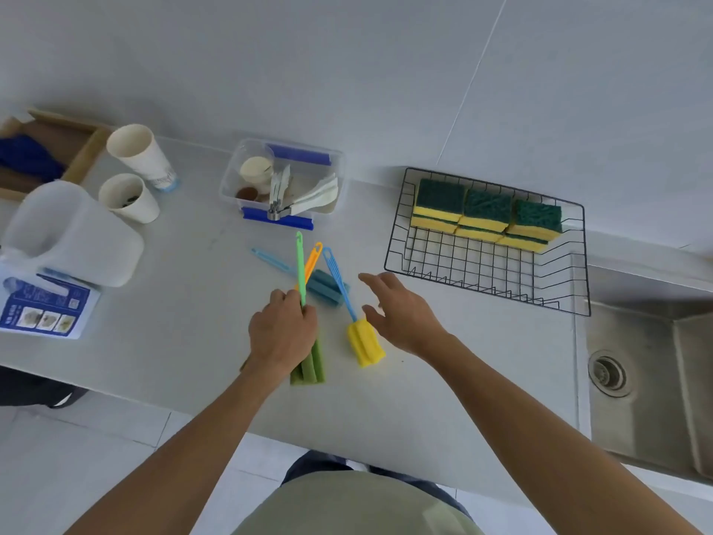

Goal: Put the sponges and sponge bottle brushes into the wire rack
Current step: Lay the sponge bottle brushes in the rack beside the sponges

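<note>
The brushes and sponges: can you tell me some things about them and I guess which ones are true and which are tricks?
1. The left hand grips the green brush. True.
2. The wire rack is empty. False: sponges sit along its far side.
3. The right hand holds the yellow brush. False: it is open beside the brush, which lies on the counter.
4. A sink lies right of the counter. True.

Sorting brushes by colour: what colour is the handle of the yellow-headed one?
Blue handle, seen in the head view.
</note>
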